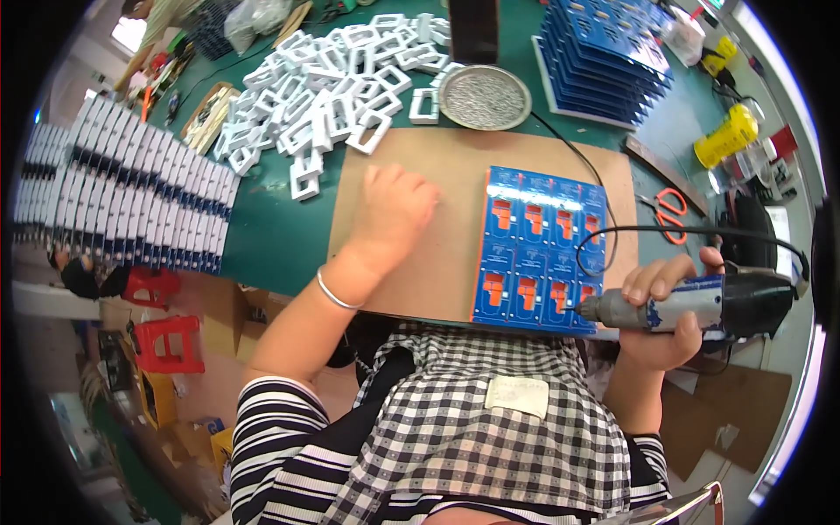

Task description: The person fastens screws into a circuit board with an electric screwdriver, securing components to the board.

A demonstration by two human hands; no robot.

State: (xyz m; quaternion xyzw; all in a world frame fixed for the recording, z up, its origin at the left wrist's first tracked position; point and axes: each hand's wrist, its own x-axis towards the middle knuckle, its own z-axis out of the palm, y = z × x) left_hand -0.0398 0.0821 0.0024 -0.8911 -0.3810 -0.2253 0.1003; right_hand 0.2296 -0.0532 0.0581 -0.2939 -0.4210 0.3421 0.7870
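Note:
My right hand (667, 343) is wrapped round a corded electric screwdriver (687, 304), grey with a black rear end. The screwdriver lies nearly level, its bit pointing left over the lower right part of a blue panel (541, 241). Two rows of orange-and-white shapes show on that panel, which rests on a brown board (446, 236). To the panel's left, my left hand (394, 210) is held over the board with its fingers curled in. Whatever those fingers hold, if anything, is hidden.
White rectangular frames (324, 83) lie heaped behind my left hand. Beside them is a round metal dish (486, 98) of small pieces. Blue panels (604, 61) are stacked at the back right. Orange-handled scissors (671, 214) lie right; stacked white-and-blue parts (144, 184) stand left.

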